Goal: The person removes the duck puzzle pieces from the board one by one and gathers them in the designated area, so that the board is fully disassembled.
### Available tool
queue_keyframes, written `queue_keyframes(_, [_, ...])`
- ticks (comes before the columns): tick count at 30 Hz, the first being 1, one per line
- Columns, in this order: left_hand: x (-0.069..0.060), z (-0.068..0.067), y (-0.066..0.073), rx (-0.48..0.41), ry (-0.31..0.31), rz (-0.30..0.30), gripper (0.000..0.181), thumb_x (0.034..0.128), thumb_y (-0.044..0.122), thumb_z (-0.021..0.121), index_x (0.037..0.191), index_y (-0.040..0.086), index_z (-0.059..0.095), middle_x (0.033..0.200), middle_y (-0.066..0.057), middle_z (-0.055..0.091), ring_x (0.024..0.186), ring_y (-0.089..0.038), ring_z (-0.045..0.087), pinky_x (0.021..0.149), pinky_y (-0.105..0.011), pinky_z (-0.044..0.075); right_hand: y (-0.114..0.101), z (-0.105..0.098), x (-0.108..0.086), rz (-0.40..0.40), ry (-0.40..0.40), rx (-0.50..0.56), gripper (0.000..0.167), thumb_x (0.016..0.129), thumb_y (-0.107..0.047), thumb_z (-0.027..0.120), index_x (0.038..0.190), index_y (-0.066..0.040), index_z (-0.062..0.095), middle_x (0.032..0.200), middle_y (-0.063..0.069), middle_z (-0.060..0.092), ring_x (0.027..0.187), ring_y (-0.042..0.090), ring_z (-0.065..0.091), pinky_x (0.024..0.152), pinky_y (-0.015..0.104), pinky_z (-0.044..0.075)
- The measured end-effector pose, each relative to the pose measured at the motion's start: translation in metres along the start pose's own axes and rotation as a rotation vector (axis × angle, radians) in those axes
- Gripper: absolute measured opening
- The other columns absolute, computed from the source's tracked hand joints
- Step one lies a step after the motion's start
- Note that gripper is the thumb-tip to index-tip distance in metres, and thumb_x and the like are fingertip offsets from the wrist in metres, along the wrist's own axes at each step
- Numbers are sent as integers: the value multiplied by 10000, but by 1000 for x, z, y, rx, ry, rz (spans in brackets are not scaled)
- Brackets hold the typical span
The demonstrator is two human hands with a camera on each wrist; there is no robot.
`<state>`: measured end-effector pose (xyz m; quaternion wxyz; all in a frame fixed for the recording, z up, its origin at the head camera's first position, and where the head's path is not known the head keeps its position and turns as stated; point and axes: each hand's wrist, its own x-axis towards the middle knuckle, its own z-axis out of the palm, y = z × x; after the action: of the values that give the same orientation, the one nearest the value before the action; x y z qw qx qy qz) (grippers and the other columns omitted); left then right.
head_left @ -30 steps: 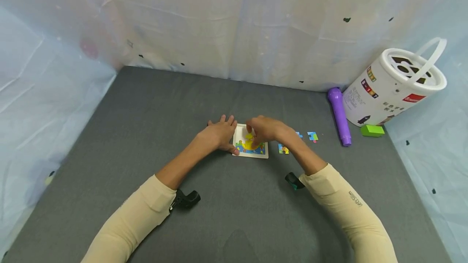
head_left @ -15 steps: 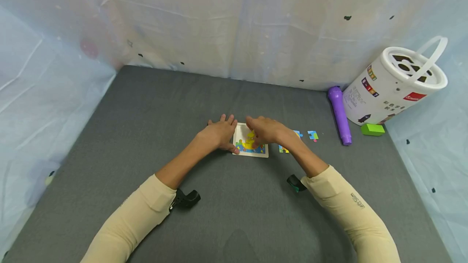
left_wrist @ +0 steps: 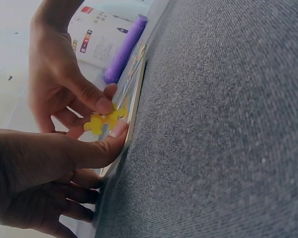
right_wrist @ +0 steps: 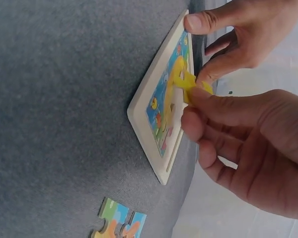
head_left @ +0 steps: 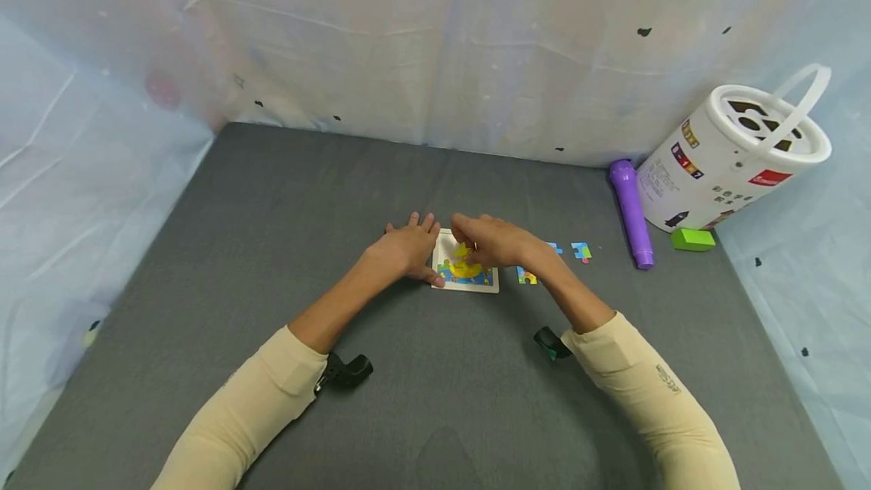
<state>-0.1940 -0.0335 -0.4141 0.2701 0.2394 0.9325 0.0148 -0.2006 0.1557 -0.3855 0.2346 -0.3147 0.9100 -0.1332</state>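
Observation:
A small puzzle tray with a pale wooden rim [head_left: 469,290] lies mid-table, its lower part filled with blue, green and yellow picture pieces. My left hand [head_left: 404,252] rests along the tray's left side with fingers spread, its thumb on the near left corner. Over the tray, my right hand [head_left: 498,239] pinches a yellow puzzle piece [right_wrist: 185,81] between thumb and fingers. In the left wrist view the yellow piece [left_wrist: 102,123] is tilted above the picture, close to the left thumb. The right hand hides the tray's upper right part in the head view.
Several loose puzzle pieces [head_left: 581,251] lie right of the tray, some partly behind the right forearm. Farther right are a purple microphone-shaped toy [head_left: 631,214], a green block [head_left: 692,240] and a white bucket [head_left: 735,161] with a handle. Plastic sheeting [head_left: 381,59] borders the table.
My right hand has shifted very slightly left over the tray, still pinching the yellow piece. The left hand stays in place on the tray's side.

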Motion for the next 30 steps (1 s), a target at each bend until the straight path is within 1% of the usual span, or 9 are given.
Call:
queue_keyframes(3, [0,0,-1,3,2,1,1123,917,622,700,1682,52,109,1771,-175,29,1643,-417,69,1220,-718,289,0,-2,-2,-47,19,29,268,965,-29,725,1180,-32,566,1045,127,676,911,257,621,787,371,520])
queue_keyframes(6, [0,0,-1,7,12,6,1122,916,625,702,1680,44,121,1770,-180,44,1641,-420,79,1213,-719,299,2,-5,-7,-90,44,63,260,972,-14,704,1202,-7,583,1049,151,702,906,258,679,772,377,567])
queue_keyframes(8, [0,0,-2,5,15,9,1124,914,628,703,1680,41,126,1770,-181,49,1641,-422,82,1211,-721,300,4,-8,-11,-109,59,78,262,975,-14,699,1212,1,588,1034,155,710,879,246,691,756,373,574])
queue_keyframes(13, [-1,-1,-2,-15,10,11,1113,925,635,686,1680,45,120,1771,-177,41,1642,-419,72,1223,-715,284,13,-14,-23,-114,104,95,265,978,-17,696,1223,-6,596,969,136,708,828,216,673,748,381,566])
queue_keyframes(15, [-1,-2,-1,-20,11,9,1101,935,641,671,1681,48,119,1771,-175,43,1643,-416,70,1228,-713,278,17,-18,-29,-106,121,110,257,980,-14,693,1217,-9,595,950,125,711,820,206,670,746,384,566])
queue_keyframes(18, [-1,-1,-1,-25,16,1,1082,946,637,660,1680,49,125,1770,-170,48,1644,-408,71,1232,-711,273,25,-23,-39,-92,135,143,239,983,-3,684,1201,-16,586,920,129,717,767,225,685,715,368,567])
queue_keyframes(22, [0,0,0,-26,23,-7,1061,947,597,684,1677,43,148,1769,-170,64,1643,-411,83,1225,-713,282,35,-28,-52,-60,146,177,213,994,15,661,1184,-24,573,893,168,724,706,256,701,659,329,566])
queue_keyframes(25, [0,0,0,-25,25,-13,1058,942,577,699,1675,40,156,1769,-169,70,1642,-413,87,1223,-712,287,42,-30,-61,-42,155,174,202,998,20,651,1181,-12,572,877,185,722,698,229,686,641,315,552])
queue_keyframes(30, [0,0,1,-27,13,-7,1060,948,573,696,1676,36,142,1770,-167,56,1644,-412,72,1224,-716,281,56,-29,-77,3,151,169,199,988,24,663,1167,-22,588,875,145,711,714,184,640,647,287,523])
